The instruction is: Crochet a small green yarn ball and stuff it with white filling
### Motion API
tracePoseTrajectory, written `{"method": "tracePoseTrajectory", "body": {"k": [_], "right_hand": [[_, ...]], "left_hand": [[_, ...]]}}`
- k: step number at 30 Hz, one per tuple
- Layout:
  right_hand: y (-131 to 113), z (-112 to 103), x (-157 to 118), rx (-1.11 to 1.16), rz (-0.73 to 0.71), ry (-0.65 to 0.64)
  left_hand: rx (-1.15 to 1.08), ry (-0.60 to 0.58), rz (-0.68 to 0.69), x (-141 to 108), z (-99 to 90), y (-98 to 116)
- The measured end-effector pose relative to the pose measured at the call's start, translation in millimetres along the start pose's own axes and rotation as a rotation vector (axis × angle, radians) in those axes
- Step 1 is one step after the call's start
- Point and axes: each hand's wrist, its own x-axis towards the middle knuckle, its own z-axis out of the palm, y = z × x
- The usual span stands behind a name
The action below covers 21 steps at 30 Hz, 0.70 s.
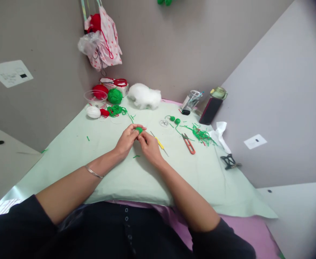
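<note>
My left hand (127,139) and my right hand (149,145) meet over the pale green cloth (74,151), both pinching a small green crocheted piece (138,130) between their fingertips. A green yarn strand runs from the piece back toward a loose green yarn tangle (116,110). A yellow-handled crochet hook (160,143) lies on the cloth just right of my right hand. Red-handled snips (188,143) rest further right. A thin bangle sits on my left wrist.
At the back stand a green yarn ball (115,96), a red yarn ball (100,90), white stuffing (145,96), a white egg shape (93,112) and a clear cup (192,100). Green yarn clippings (201,135) and a dark bottle (213,106) lie right. A bag (104,43) hangs on the wall.
</note>
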Motion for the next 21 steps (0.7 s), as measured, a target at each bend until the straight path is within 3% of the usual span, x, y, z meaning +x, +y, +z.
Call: {"method": "tracePoseTrajectory", "body": {"k": [10, 21], "right_hand": [[-3.5, -5.7, -0.3, 0.124, -0.003, -0.005], [5.2, -6.1, 7.0, 0.245, 0.133, -0.001]], "left_hand": [[-0.057, -0.023, -0.058, 4.5, -6.5, 2.4], [-0.065, -0.023, -0.094, 3.6, -5.3, 0.7]]}}
